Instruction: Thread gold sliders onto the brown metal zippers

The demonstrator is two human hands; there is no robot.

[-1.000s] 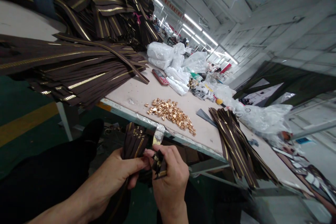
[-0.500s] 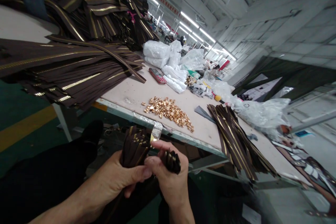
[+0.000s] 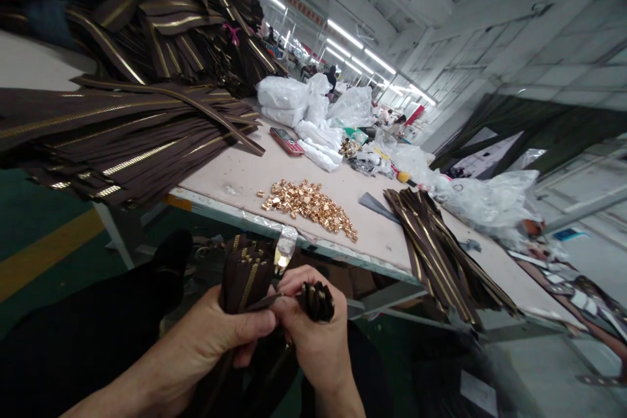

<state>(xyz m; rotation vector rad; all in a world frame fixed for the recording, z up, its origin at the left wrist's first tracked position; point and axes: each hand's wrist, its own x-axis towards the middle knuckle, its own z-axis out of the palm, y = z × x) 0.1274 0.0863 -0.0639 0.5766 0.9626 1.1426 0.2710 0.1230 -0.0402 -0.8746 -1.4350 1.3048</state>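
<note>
My left hand (image 3: 215, 333) is wrapped round a thick bundle of brown zipper tapes (image 3: 247, 271) with gold teeth, their ends pointing up. My right hand (image 3: 316, 323) is closed on a smaller bunch of folded zipper tapes (image 3: 317, 300). Its thumb and forefinger also pinch the end of one strip that runs across from the left bundle. The hands are close together below the table edge. The lower lengths of the tapes hang down between them into shadow.
Gold zipper sliders (image 3: 311, 204) lie in a heap on the table (image 3: 230, 176). Behind them are a red phone (image 3: 287, 142) and clear plastic bags (image 3: 284, 98). Piles of zipper tapes lie at left (image 3: 122, 137) and right (image 3: 435, 248). Tape wraps the table's edge (image 3: 285, 245).
A single strip now stretches between my left bundle and my right fingertips, where the two thumbs were close together before. The camera view has shifted slightly.
</note>
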